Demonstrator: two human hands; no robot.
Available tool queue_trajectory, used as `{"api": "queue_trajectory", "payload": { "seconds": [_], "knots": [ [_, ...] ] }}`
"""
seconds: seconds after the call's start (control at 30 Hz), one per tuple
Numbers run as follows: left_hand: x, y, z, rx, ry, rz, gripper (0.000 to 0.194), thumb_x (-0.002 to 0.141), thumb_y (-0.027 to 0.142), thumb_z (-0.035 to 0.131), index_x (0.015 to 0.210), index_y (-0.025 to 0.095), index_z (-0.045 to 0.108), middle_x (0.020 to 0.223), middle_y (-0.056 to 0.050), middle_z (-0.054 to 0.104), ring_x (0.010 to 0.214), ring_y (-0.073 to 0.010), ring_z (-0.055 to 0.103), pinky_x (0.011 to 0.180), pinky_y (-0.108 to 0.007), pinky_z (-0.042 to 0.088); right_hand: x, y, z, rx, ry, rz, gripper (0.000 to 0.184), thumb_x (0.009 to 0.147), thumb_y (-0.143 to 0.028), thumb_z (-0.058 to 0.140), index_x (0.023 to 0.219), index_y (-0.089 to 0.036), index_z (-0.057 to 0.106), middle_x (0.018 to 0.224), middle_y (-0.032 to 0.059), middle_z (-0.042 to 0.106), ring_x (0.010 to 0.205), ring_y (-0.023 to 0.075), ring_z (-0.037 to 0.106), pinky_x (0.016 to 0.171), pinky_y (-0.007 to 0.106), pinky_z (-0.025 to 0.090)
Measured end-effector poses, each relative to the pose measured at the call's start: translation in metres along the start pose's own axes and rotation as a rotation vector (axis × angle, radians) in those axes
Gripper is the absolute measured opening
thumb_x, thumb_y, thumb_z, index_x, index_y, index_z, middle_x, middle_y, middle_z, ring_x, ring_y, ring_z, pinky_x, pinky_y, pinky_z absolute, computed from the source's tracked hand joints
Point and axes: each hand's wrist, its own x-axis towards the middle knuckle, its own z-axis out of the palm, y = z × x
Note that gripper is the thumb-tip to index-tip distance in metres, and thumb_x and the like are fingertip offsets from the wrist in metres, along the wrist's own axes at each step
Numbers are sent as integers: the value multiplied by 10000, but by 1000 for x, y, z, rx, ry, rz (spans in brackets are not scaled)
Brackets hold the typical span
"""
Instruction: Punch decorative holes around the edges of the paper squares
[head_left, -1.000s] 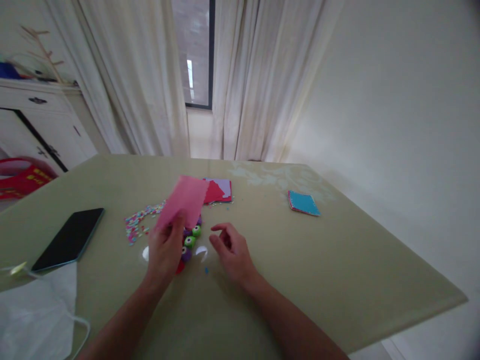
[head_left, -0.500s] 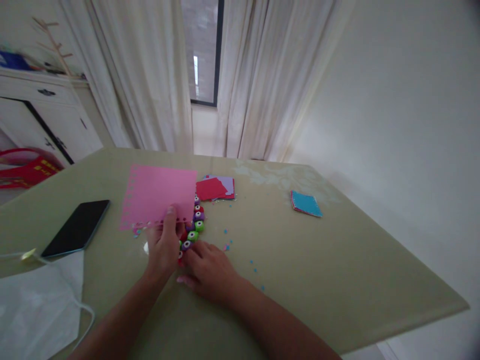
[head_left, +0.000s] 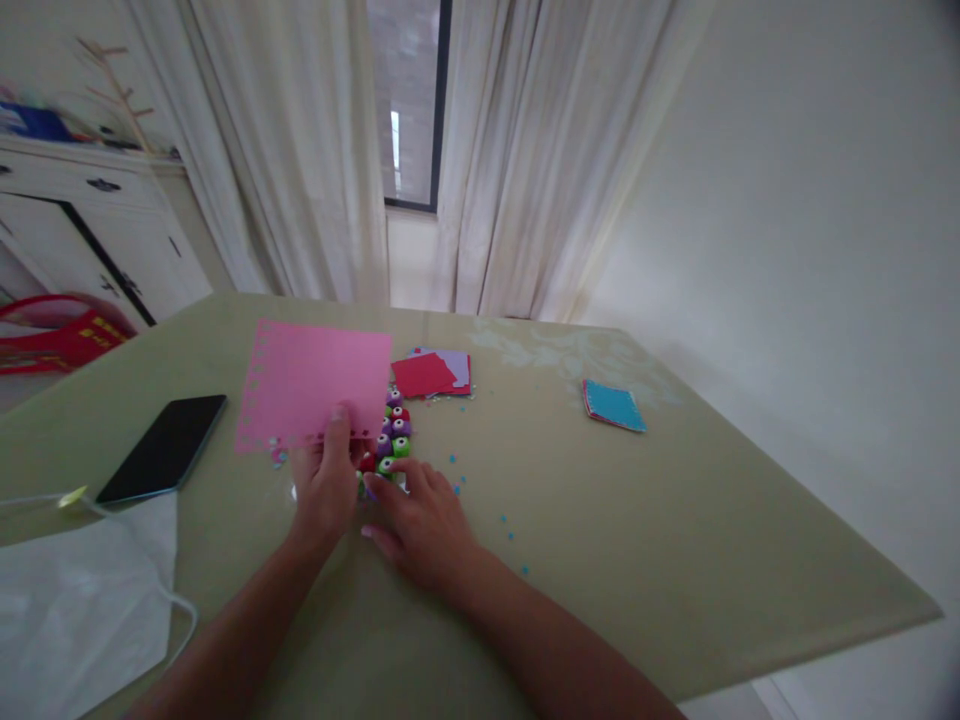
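My left hand (head_left: 324,484) pinches the lower edge of a pink paper sheet (head_left: 313,384) and holds it up flat, facing me; its left edge has a row of punched holes. My right hand (head_left: 420,522) rests on the olive table (head_left: 600,520) with its fingers reaching onto a cluster of small green, purple and red craft punches (head_left: 393,436) just beside the left hand. Whether those fingers grip a punch is hidden. Tiny paper bits (head_left: 480,500) lie scattered to the right of the punches.
A black phone (head_left: 163,446) lies at the left, a white bag (head_left: 75,598) near the front-left corner. Red and lilac paper sheets (head_left: 433,374) lie behind the punches, a blue stack (head_left: 613,406) farther right. Curtains, a window and a white cabinet (head_left: 90,240) stand behind.
My left hand turned the pink sheet from tilted to flat and facing me. My right hand moved left onto the punches. Blue paper bits now show on the table.
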Motion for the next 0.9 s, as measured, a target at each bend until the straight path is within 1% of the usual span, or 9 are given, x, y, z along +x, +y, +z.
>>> {"api": "queue_trajectory", "payload": {
  "seconds": [0.1, 0.17, 0.3, 0.37, 0.43, 0.5, 0.6, 0.77, 0.9],
  "knots": [
    [0, 2, 2, -17, 19, -1, 493, 841, 645, 743, 666, 215, 576, 522, 53, 547, 449, -110, 490, 405, -203, 388, 2, 2, 1, 4, -20, 18, 391, 980, -383, 748, 1326, -238, 638, 1356, 123, 634, 1203, 309, 626, 1019, 465, 556],
    [-3, 6, 6, -39, -37, -10, 514, 798, 644, 786, 636, 217, 551, 513, 57, 518, 445, -104, 461, 406, -203, 374, 3, 2, 4, 9, -37, 46, 301, 983, -320, 745, 1257, -227, 663, 1289, 115, 671, 1160, 295, 654, 997, 445, 564],
    [-9, 8, 8, 21, -200, -2, 561, 787, 627, 807, 562, 215, 502, 496, 51, 457, 450, -98, 395, 422, -216, 326, 2, 3, 1, 62, -79, 102, 315, 955, -224, 760, 1255, -218, 664, 1202, 119, 731, 1115, 303, 686, 954, 442, 576],
    [-9, 3, 6, 79, -247, 25, 580, 837, 630, 763, 539, 213, 492, 492, 51, 419, 457, -99, 359, 435, -228, 294, 1, 9, -10, 173, -7, 168, 367, 927, -191, 775, 1275, -194, 657, 1163, 124, 749, 1088, 295, 700, 946, 433, 577],
    [-10, -4, 4, 139, -276, 45, 592, 878, 637, 719, 530, 210, 500, 498, 48, 399, 467, -104, 345, 445, -241, 262, 1, 19, -26, 324, 144, 261, 396, 916, -202, 779, 1293, -177, 660, 1142, 121, 751, 1036, 269, 713, 920, 409, 580],
    [-11, -8, 3, 190, -304, 44, 608, 887, 664, 693, 526, 209, 511, 495, 48, 386, 466, -107, 333, 451, -250, 233, -1, 33, -41, 469, 256, 320, 328, 943, -271, 757, 1255, -189, 700, 1105, 104, 744, 943, 232, 719, 856, 375, 587],
    [-18, -9, 6, 243, -372, 1, 641, 872, 698, 686, 501, 209, 499, 467, 51, 377, 454, -104, 328, 461, -251, 232, -5, 53, -49, 769, 260, 368, 300, 962, -407, 727, 1187, -208, 729, 997, 69, 731, 805, 192, 717, 722, 331, 591],
    [-27, -7, 15, 283, -504, -63, 655, 900, 716, 638, 508, 192, 627, 482, -14, 571, 482, -134, 503, 520, -253, 406, -11, 69, -35, 1188, 288, 512, 441, 872, -509, 812, 1166, -202, 698, 884, 28, 731, 741, 190, 737, 670, 322, 612],
    [-31, -13, 19, 157, -507, -200, 546, 813, 702, 755, 643, 183, 738, 613, -69, 728, 538, -186, 645, 571, -286, 546, -12, 72, -27, 1405, 280, 596, 508, 807, -557, 868, 1161, -209, 759, 937, 46, 777, 743, 170, 745, 731, 319, 609]
  ]
}}
